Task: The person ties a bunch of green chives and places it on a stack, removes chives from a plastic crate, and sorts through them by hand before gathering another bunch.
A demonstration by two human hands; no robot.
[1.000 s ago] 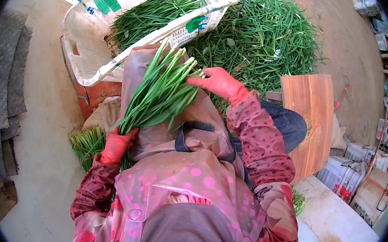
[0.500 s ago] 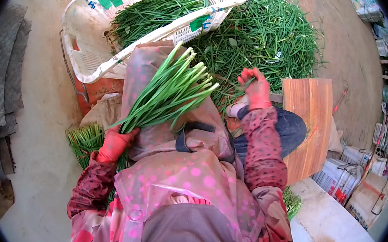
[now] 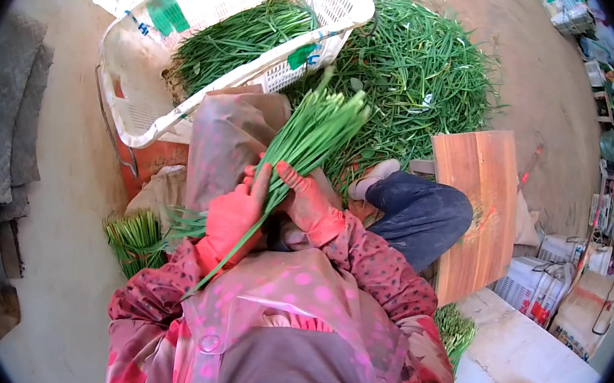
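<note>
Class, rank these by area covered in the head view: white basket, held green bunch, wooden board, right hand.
1. white basket
2. wooden board
3. held green bunch
4. right hand

Produce work area, green stalks (image 3: 424, 77) heaped on floor (image 3: 531, 84), white crate (image 3: 135, 84)

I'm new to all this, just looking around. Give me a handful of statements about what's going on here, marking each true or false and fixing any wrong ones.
1. The left hand and the right hand both touch the bunch of green stalks. True.
2. Both hands are bare. False: they wear red gloves.
3. A heap of loose greens lies on the ground beside the white basket. True.
4. The white basket holds nothing. False: long greens lie inside it.
5. The wooden board is in the left half of the picture. False: it is in the right half.
</note>
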